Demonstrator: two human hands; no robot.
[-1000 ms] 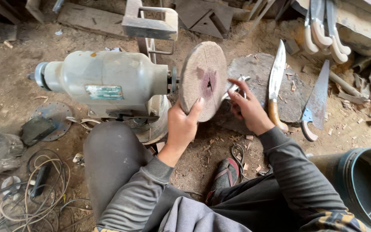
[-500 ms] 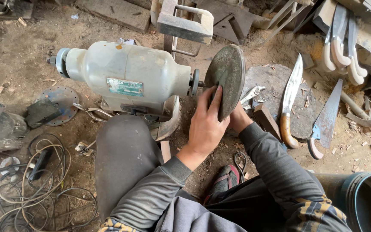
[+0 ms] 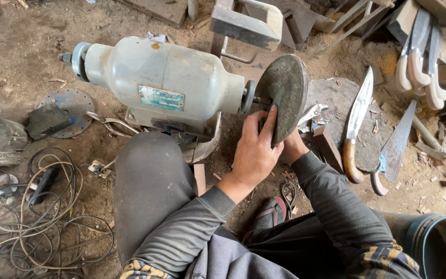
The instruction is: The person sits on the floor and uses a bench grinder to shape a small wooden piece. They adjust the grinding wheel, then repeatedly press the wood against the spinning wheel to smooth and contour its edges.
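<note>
Grinder [image 3: 166,85] nameplate [image 3: 161,98] — print too blurred.

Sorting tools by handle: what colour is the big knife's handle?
Brown wood, on the knife; head view.
</note>
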